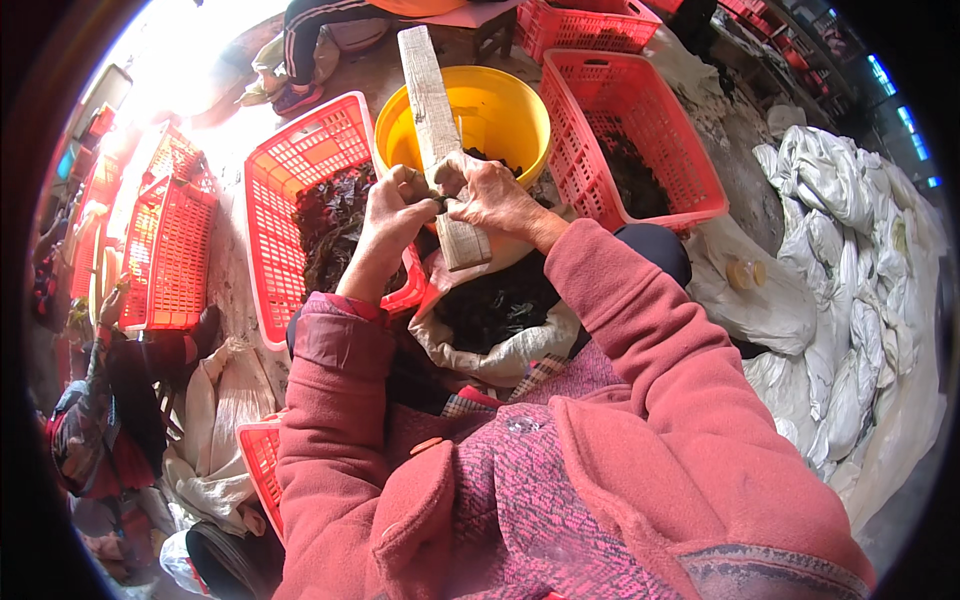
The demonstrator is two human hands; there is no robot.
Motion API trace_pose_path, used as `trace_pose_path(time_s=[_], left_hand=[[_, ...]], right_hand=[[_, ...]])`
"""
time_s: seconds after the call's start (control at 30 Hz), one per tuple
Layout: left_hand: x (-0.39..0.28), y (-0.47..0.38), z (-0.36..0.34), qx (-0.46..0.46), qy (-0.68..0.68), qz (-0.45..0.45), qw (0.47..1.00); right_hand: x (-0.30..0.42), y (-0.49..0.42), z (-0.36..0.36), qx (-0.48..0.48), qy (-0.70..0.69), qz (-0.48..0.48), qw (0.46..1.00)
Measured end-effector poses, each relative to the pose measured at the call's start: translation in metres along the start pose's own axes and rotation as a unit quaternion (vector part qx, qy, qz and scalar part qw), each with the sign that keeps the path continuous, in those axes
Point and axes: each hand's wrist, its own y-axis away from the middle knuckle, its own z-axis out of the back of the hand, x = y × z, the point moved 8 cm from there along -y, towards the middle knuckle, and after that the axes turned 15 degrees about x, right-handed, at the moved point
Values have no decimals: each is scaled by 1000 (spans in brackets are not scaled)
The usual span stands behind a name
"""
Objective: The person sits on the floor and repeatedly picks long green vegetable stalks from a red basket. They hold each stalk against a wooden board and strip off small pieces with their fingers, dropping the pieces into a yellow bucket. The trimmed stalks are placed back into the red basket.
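Both my hands meet over a weathered wooden board point(433, 105) that lies across a yellow plastic bucket point(510, 97). My left hand point(397, 214) pinches one side of a small dark piece point(441, 202), and my right hand point(491, 193) pinches its other side; the fingers hide most of it. Dark material, possibly seaweed, lies low in the bucket. Below the board, an open white woven sack point(480, 364) holds dark, wet-looking leafy material point(499, 307). To the left, a red plastic crate point(277, 247) contains dark brown fronds point(337, 225).
Another red crate point(697, 172) with dark material stands right of the bucket, with one more point(585, 30) behind it. White sacks point(855, 225) are heaped at the right. A seated person's legs point(300, 52) show at the top; another person point(112, 420) is at the far left near crates.
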Motion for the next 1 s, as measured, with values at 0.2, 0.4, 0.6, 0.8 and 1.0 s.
trace_pose_path(time_s=[0.2, 0.4, 0.6, 0.8, 1.0], left_hand=[[5, -2, 2, -72, -132, -7, 989], [2, -1, 2, -53, -140, -29, 988], [-4, 5, 0, -53, -212, -14, 976], [0, 15, 4, -94, 10, -45, 995], [-1, 14, 7, -119, -52, -32, 991]], right_hand=[[2, 0, 0, -55, 75, 21, 995], [-18, -2, -8, -25, -135, -52, 989], [-24, -3, -15, -25, -332, -38, 942], [-27, -4, -17, -58, -403, -32, 913], [-25, -2, -21, -74, -435, -23, 897]])
